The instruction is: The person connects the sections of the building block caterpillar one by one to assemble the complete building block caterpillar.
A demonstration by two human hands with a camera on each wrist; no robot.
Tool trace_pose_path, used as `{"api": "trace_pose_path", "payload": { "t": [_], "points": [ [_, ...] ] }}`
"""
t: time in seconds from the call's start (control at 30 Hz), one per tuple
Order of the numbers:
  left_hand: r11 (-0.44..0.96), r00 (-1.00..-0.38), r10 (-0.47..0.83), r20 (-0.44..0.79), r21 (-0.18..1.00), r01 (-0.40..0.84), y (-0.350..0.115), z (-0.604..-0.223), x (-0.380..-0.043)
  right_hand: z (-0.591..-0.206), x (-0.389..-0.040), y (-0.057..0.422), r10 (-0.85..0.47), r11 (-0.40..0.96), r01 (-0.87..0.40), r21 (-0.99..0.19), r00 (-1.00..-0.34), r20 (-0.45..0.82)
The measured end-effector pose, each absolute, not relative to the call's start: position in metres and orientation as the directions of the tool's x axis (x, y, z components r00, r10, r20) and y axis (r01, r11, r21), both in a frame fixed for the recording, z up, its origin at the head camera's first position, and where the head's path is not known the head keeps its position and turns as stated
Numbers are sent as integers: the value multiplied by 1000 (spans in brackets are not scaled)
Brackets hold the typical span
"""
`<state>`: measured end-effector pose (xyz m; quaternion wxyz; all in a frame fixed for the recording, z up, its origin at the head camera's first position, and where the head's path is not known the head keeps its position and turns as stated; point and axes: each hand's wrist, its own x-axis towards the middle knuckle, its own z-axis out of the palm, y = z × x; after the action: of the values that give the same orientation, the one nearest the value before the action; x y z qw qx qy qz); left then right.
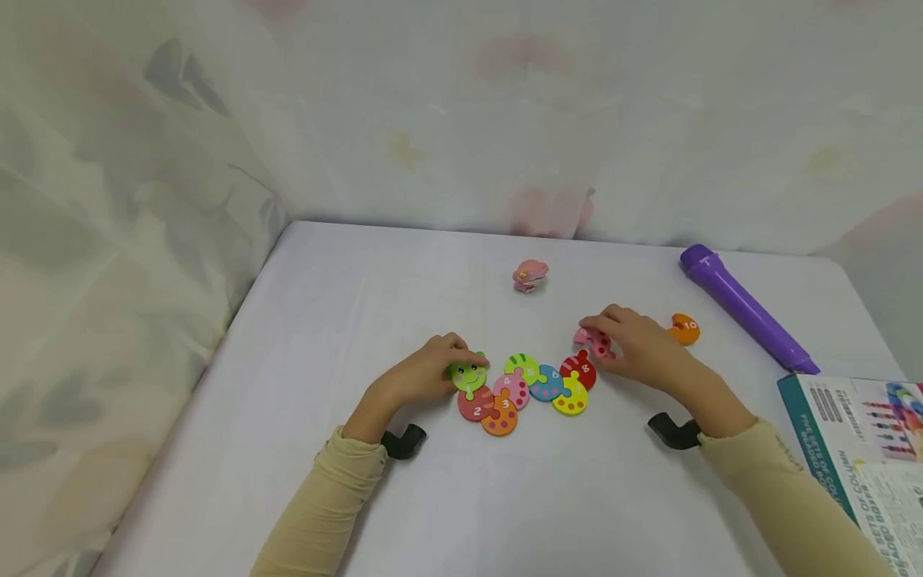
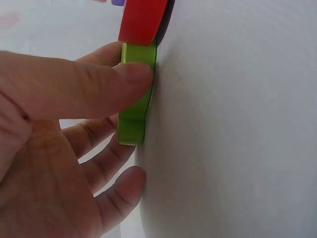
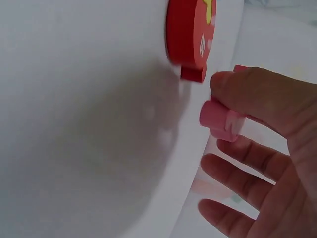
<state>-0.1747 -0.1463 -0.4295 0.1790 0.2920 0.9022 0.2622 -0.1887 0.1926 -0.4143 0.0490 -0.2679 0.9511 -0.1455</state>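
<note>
A chain of numbered caterpillar puzzle pieces lies on the white table, from a green head piece [image 1: 469, 377] with a face to a red piece [image 1: 586, 375] marked 8. My left hand [image 1: 427, 371] pinches the green head by its edge, thumb [image 2: 131, 74] in front and fingers behind. Beyond the chain's right end, my right hand [image 1: 640, 346] pinches a pink piece [image 1: 601, 344] with dark dots. In the right wrist view this pink puzzle piece [image 3: 215, 114] is held above the table, apart from the red piece's knob [image 3: 193, 74]. Its other fingers are spread.
An orange piece [image 1: 686, 329] marked 10 lies just past my right hand. Farther back are a small pink object [image 1: 530, 275] and a purple microphone-shaped tube [image 1: 750, 309]. A printed box [image 1: 836, 433] sits at the right edge. Black camera mounts [image 1: 405, 442] jut from both wrists.
</note>
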Motion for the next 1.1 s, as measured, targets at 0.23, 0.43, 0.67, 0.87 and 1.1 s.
{"api": "trace_pose_path", "payload": {
  "t": [0.23, 0.43, 0.67, 0.87, 1.1],
  "points": [
    [683, -765, 624, -159, 586, 436, -146, -430, -174, -418, -182, 187, -569, 796, -527, -296, -819, -71],
    [689, -763, 624, -168, 579, 436, -146, -430, -175, -417, -182, 186, -579, 792, -541, -283, -812, -72],
    [691, -763, 624, -169, 575, 438, -146, -432, -176, -417, -184, 184, -582, 798, -556, -231, -811, -61],
    [688, -761, 628, -164, 574, 444, -146, -432, -176, -419, -185, 183, -574, 809, -550, -206, -815, -81],
    [680, -758, 634, -153, 576, 453, -146, -432, -176, -420, -183, 185, -538, 836, -503, -219, -830, -147]
  ]
}}
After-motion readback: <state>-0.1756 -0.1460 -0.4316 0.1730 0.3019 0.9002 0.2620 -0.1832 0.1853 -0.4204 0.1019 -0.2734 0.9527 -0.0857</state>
